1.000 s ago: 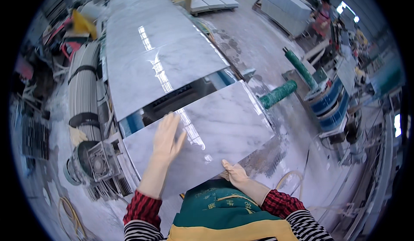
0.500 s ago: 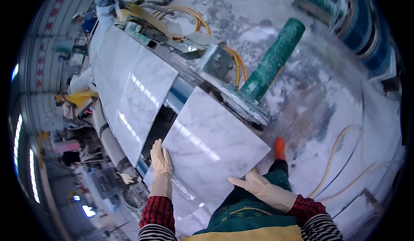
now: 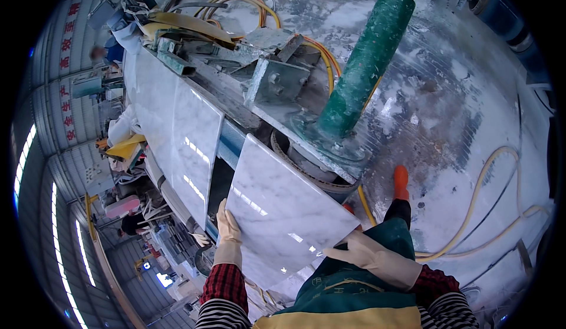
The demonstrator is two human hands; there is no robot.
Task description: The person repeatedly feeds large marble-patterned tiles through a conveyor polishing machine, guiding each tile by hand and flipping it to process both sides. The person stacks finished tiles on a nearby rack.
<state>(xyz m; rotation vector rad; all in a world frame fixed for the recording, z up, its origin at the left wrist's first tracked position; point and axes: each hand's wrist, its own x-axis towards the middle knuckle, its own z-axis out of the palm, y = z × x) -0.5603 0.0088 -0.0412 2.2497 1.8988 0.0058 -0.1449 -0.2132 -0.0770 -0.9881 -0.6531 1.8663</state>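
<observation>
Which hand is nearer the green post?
Right. The right hand grips the near right edge of the marble tile, below the green post. The left hand holds the tile's left edge, farther away.

Polished white marble slab (image 3: pixel 283 211), glossy, grey-veined, reflecting lights. Left hand (image 3: pixel 227 232) and right hand (image 3: pixel 371 258) in cream rubber gloves, matt. Green post (image 3: pixel 365 64): painted metal, scuffed. Floor (image 3: pixel 471 123): wet, rough concrete, slurry-coated. Yellow hose (image 3: pixel 483 187): smooth plastic.
</observation>
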